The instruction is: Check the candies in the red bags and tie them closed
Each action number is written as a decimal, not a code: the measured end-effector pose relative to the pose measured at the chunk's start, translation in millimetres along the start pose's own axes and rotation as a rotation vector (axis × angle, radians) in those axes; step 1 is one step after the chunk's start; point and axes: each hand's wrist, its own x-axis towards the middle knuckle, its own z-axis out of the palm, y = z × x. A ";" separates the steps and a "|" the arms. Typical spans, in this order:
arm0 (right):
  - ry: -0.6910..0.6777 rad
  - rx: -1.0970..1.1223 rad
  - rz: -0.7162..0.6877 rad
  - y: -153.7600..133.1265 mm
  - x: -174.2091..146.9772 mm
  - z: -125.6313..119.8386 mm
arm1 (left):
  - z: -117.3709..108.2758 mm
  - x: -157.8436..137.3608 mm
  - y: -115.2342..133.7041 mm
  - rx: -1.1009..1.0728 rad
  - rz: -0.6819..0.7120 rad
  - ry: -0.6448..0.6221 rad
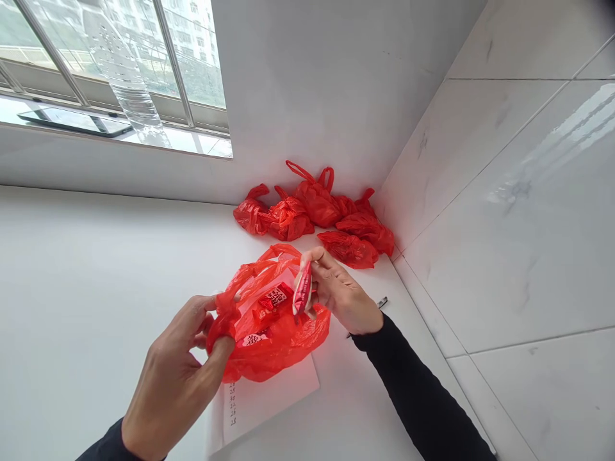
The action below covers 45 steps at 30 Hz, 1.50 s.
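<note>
Head view: our left grip (pixel 180 371) clutched red plastic bag (pixel 269 366), unclosed; right grip (pixel 343 294) pinched small red-white packet (pixel 302 291); bunched red bags (pixel 317 202) behind seemed done.

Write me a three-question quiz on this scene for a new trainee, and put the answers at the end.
1. Which hand has the gathered edge of the open red bag in its grip?
2. True or false: the clear bottle stands on the windowsill.
3. What does the right hand hold over the open red bag? A) a pen; B) a small red-and-white packet; C) a folded sheet of paper.

Key: 1. The left hand. 2. True. 3. B.
</note>
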 end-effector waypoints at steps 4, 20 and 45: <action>0.075 -0.084 -0.163 3.4 -0.2 6.0 | 0.2 -1.3 -1.4 0.010 -0.001 0.001; 0.219 -0.225 -0.216 4.0 -2.2 11.4 | 2.3 -1.1 -0.1 -0.014 -0.037 -0.004; -0.078 -1.404 0.082 67.6 3.0 16.4 | 1.8 -2.3 2.2 -0.009 -0.012 -0.024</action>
